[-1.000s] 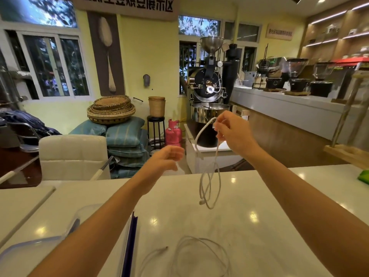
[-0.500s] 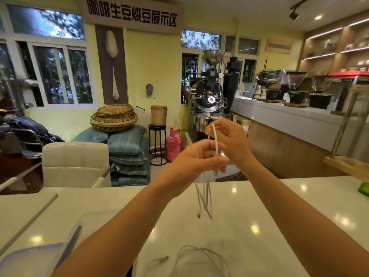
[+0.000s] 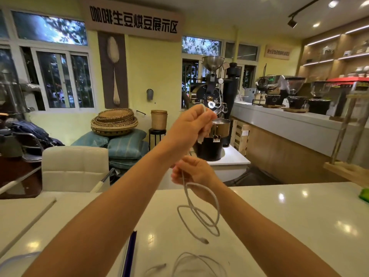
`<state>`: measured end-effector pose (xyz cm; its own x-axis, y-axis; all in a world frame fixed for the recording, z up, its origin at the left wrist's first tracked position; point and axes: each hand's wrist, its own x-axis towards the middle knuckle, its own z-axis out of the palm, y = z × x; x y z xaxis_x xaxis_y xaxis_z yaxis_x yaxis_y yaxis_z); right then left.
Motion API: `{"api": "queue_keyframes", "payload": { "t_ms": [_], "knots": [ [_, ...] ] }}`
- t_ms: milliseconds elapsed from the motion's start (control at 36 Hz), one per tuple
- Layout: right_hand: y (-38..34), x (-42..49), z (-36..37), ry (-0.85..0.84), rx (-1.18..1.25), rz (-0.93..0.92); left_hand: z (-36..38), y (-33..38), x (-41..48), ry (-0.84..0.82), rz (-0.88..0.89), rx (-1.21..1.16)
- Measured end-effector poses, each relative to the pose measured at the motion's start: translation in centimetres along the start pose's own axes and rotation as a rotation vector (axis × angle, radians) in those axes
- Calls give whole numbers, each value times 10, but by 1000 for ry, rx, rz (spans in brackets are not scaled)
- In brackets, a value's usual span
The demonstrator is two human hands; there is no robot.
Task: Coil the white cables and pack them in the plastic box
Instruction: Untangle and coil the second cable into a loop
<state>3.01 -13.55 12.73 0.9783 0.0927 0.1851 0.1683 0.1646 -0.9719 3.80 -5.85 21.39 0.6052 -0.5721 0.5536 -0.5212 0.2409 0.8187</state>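
While the left hand (image 3: pixel 191 124) is raised, one end of a white cable (image 3: pixel 199 212) is pinched in its fingers; the cable is also gripped by the right hand (image 3: pixel 191 172), and its loops hang above the worktop (image 3: pixel 299 226).

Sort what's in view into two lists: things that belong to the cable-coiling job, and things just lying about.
Part of the job:
- white cable held up in loops by left hand and right hand
- second white cable lying on the table
- plastic box, only its edge visible

Just lying about:
- green object at the table's right edge
- woven baskets
- coffee roaster
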Motion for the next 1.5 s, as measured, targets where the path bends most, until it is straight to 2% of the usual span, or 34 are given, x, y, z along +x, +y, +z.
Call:
{"api": "queue_keyframes", "payload": {
  "t_ms": [111, 278, 361, 417, 556, 639, 750, 889, 1000, 1056, 1083, 1139, 1194, 1306, 1417, 1500],
  "knots": [
    [-11, -6, -2, -210, -63, 143, -18, -10, 5, 101, 75, 304],
    [-29, -11, -24, -393, -357, 242, -38, -15, -1, 65, 158, 640],
    [-39, -13, -36, -459, -478, 274, -45, -17, -8, 16, 119, 867],
    [-45, -13, -43, -480, -518, 293, -50, -21, -14, -11, 63, 929],
    [-65, -15, -62, -433, -386, 309, -48, -39, -35, -200, -101, 1197],
    [-67, -13, -71, -437, -295, 305, -43, -47, -47, -323, -165, 1148],
    [-57, -11, -88, -555, -217, 275, -33, -53, -59, -464, -217, 966],
    [-38, -4, -104, -667, -1, 386, -26, -50, -65, -567, -355, 743],
    [-33, 4, -119, -569, 138, 321, -30, -46, -64, -445, -448, 280],
    [-29, 6, -125, -448, 293, 289, -31, -46, -64, -386, -437, 103],
    [-26, 7, -126, -337, 361, 298, -30, -47, -63, -362, -425, 44],
    [-21, 6, -127, -86, 355, 214, -28, -47, -61, -312, -396, -43],
    [-18, 3, -126, 95, 320, 140, -25, -47, -58, -251, -376, -124],
    [-11, 2, -124, 433, 352, 269, -20, -45, -50, -103, -344, -210],
    [-11, 1, -123, 688, 324, 229, -20, -45, -42, 5, -344, -296],
    [-22, -1, -115, 868, 233, 66, -20, -47, -40, 16, -362, -295]
  ]
}}
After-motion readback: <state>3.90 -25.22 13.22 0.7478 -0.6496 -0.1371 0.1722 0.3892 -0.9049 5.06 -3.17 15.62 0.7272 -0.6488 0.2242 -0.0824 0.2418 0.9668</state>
